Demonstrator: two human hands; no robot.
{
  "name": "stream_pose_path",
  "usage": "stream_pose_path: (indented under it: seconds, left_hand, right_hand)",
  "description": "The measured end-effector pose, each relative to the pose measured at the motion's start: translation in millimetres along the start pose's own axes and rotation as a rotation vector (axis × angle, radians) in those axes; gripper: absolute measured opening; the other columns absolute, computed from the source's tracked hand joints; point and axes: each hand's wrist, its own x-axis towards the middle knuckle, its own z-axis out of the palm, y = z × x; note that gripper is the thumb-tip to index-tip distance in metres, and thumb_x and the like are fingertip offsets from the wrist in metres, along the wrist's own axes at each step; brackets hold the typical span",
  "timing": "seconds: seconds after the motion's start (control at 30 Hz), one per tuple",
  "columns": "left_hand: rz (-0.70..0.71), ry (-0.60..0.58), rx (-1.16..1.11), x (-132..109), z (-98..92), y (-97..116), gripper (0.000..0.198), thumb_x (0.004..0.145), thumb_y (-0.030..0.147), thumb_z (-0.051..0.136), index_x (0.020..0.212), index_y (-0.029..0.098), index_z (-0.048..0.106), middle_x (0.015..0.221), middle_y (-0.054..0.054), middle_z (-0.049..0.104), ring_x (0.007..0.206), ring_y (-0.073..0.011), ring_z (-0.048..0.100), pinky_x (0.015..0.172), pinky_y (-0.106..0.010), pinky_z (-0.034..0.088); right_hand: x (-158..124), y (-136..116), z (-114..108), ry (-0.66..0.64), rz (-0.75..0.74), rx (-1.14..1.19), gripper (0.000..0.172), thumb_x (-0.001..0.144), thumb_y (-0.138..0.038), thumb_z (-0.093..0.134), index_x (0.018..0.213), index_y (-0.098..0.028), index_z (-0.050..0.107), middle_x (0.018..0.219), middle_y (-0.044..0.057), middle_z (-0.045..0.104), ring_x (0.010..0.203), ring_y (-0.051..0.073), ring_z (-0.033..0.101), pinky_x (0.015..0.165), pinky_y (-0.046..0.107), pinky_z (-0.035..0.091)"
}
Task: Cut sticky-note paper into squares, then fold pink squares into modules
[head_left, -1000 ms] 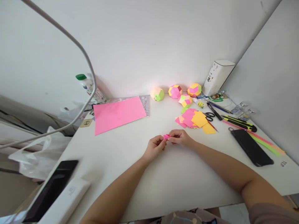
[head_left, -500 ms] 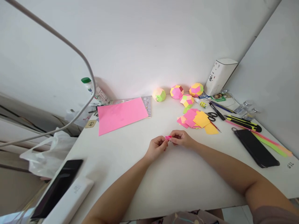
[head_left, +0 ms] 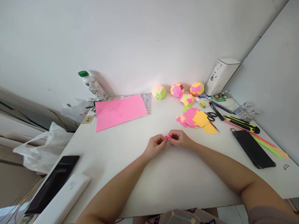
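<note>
Between my two hands, just above the white table, is a small folded piece of pink paper (head_left: 167, 137). My left hand (head_left: 155, 145) pinches its left side between thumb and fingers. From the right, my right hand (head_left: 181, 139) grips the other side, fingers curled; the fingers hide part of the paper. Beyond my right hand lies a pile of pink and yellow paper pieces (head_left: 191, 117), with black scissors (head_left: 212, 116) and a pencil (head_left: 214, 127) beside it. Several multicoloured paper balls, one being a pink and yellow ball (head_left: 177, 90), stand along the wall.
A pink sheet (head_left: 121, 112) lies at the back left near a green-capped bottle (head_left: 94, 87). On the right are a black phone case (head_left: 254, 148), yellow-black cutters (head_left: 243, 123), paper strips (head_left: 268, 145) and a white box (head_left: 221, 77). A white case (head_left: 64, 199) lies front left.
The view has shifted slightly, and the white cable at the left is out of frame. Both hands keep hold of the pink paper, with only slight finger movement.
</note>
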Motion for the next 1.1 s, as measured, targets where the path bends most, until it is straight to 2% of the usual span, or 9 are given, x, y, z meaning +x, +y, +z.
stream_pose_path:
  seconds: [0.33,0.47,0.67,0.8,0.93,1.1]
  left_hand:
    - [-0.009,0.005,0.01,-2.0,1.3,5.4,0.035,0.082,0.046,0.056,0.064,0.018,0.046,0.051,0.005,0.043,0.047,-0.0067,0.034,0.045,-0.021,0.027]
    - [-0.001,0.026,0.066,-1.7,2.4,4.3,0.035,0.084,0.048,0.054,0.066,0.018,0.048,0.053,0.005,0.044,0.048,-0.0071,0.035,0.046,-0.021,0.027]
    - [0.07,0.051,0.162,-1.6,3.1,2.5,0.04,0.083,0.048,0.053,0.061,0.018,0.038,0.054,0.005,0.035,0.051,-0.0072,0.029,0.047,-0.022,0.024]
    - [0.102,0.06,0.177,-1.9,2.2,3.4,0.04,0.084,0.048,0.051,0.06,0.018,0.038,0.056,0.005,0.032,0.052,-0.0074,0.027,0.047,-0.022,0.022]
    - [0.073,0.071,0.16,-1.5,1.1,1.4,0.041,0.082,0.052,0.052,0.061,0.019,0.041,0.054,0.006,0.033,0.05,-0.0075,0.027,0.046,-0.022,0.022]
    - [0.049,0.09,0.141,-0.9,0.2,-2.3,0.041,0.081,0.054,0.053,0.062,0.019,0.042,0.052,0.006,0.035,0.048,-0.0073,0.028,0.045,-0.022,0.022]
  right_hand:
    - [-0.2,-1.1,1.0,0.016,0.044,0.019,0.008,0.072,-0.023,0.059,0.07,-0.017,0.054,0.058,-0.004,0.049,0.053,0.01,0.044,0.049,0.024,0.034]
    - [0.2,1.5,1.4,0.013,0.013,-0.004,0.007,0.072,-0.023,0.057,0.069,-0.018,0.054,0.06,-0.003,0.047,0.054,0.01,0.042,0.05,0.024,0.034]
    - [0.8,5.3,1.6,0.022,-0.03,-0.074,0.005,0.07,-0.019,0.056,0.067,-0.017,0.053,0.064,-0.003,0.047,0.057,0.01,0.041,0.051,0.024,0.033]
    - [1.0,3.5,1.7,0.036,-0.009,-0.076,0.001,0.069,-0.018,0.054,0.068,-0.018,0.054,0.06,-0.003,0.048,0.056,0.011,0.043,0.05,0.024,0.034]
    - [0.3,2.5,0.6,0.032,0.009,-0.045,0.003,0.069,-0.018,0.054,0.071,-0.018,0.055,0.059,-0.003,0.052,0.054,0.011,0.045,0.049,0.024,0.035]
    - [-2.1,4.9,-2.2,0.027,-0.012,0.101,0.006,0.073,-0.016,0.05,0.077,-0.02,0.05,0.059,-0.004,0.052,0.055,0.011,0.05,0.052,0.025,0.039]
